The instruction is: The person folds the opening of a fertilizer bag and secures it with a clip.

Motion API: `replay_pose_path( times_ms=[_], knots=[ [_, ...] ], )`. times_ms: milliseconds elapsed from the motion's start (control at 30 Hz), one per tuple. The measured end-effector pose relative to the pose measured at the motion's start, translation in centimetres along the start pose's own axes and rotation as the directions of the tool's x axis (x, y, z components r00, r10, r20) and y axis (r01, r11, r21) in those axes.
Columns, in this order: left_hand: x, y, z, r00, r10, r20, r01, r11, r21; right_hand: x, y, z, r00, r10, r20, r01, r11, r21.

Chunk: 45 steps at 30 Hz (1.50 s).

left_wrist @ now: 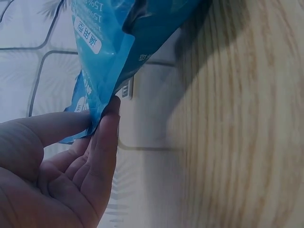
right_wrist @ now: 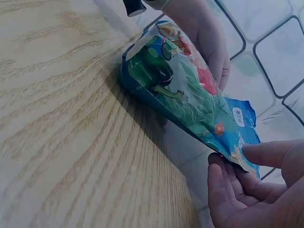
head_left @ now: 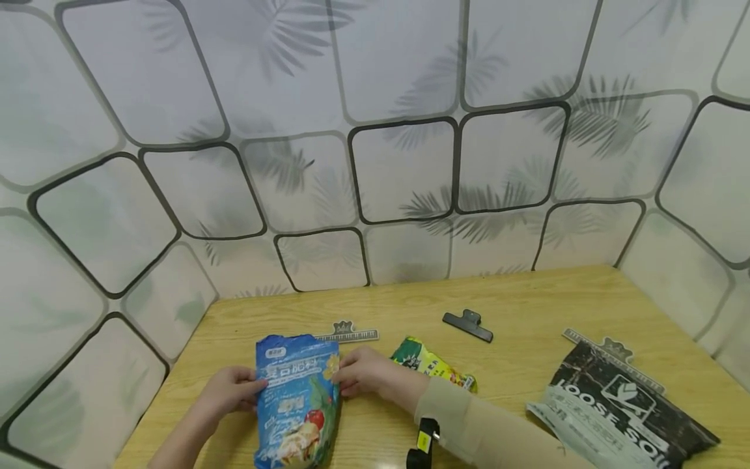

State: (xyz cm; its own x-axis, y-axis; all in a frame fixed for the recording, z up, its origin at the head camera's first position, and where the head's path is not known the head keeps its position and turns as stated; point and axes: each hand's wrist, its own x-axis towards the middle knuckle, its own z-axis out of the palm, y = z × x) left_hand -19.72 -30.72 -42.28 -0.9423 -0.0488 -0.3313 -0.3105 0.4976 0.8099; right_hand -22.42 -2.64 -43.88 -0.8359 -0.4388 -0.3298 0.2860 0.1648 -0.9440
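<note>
Upright on the wooden table stands a blue fertilizer bag (head_left: pixel 295 407), its front printed with Chinese lettering, a tomato and other food. My left hand (head_left: pixel 231 391) pinches its left edge; in the left wrist view the thumb and fingers of that hand (left_wrist: pixel 71 166) close on the folded side of the blue plastic. Opposite, my right hand (head_left: pixel 366 372) pinches the right edge near the top. The right wrist view shows the bag's side with green peppers (right_wrist: pixel 185 95), and the right thumb and fingers (right_wrist: pixel 256 178) on its upper corner.
Behind the bag lies a clip with a piano-key bar (head_left: pixel 359 335). A green and yellow packet (head_left: pixel 436 365) lies beyond my right forearm, with a black clip (head_left: pixel 469 324) farther back. At the right are a black "LOOSE SOIL" bag (head_left: pixel 627 410) and another piano-key clip (head_left: pixel 618 352). Patterned curtains surround the table.
</note>
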Motion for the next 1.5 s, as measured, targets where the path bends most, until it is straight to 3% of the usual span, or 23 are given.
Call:
replay_pose_path(
  times_ms=[833, 1200, 1500],
  knots=[
    [-0.2, 2.5, -1.1, 0.995, 0.092, 0.045, -0.094, 0.994, 0.050, -0.5, -1.6, -0.3, 0.994, -0.064, -0.089, 0.054, 0.992, -0.115],
    [-0.5, 3.2, -1.4, 0.994, 0.104, 0.039, -0.106, 0.993, 0.058, -0.5, -2.3, -0.6, 0.992, -0.097, -0.083, 0.089, 0.991, -0.097],
    [-0.8, 3.7, -1.7, 0.991, 0.127, 0.040, -0.129, 0.990, 0.051, -0.7, -3.1, -1.1, 0.992, -0.082, -0.099, 0.070, 0.991, -0.113]
  ],
)
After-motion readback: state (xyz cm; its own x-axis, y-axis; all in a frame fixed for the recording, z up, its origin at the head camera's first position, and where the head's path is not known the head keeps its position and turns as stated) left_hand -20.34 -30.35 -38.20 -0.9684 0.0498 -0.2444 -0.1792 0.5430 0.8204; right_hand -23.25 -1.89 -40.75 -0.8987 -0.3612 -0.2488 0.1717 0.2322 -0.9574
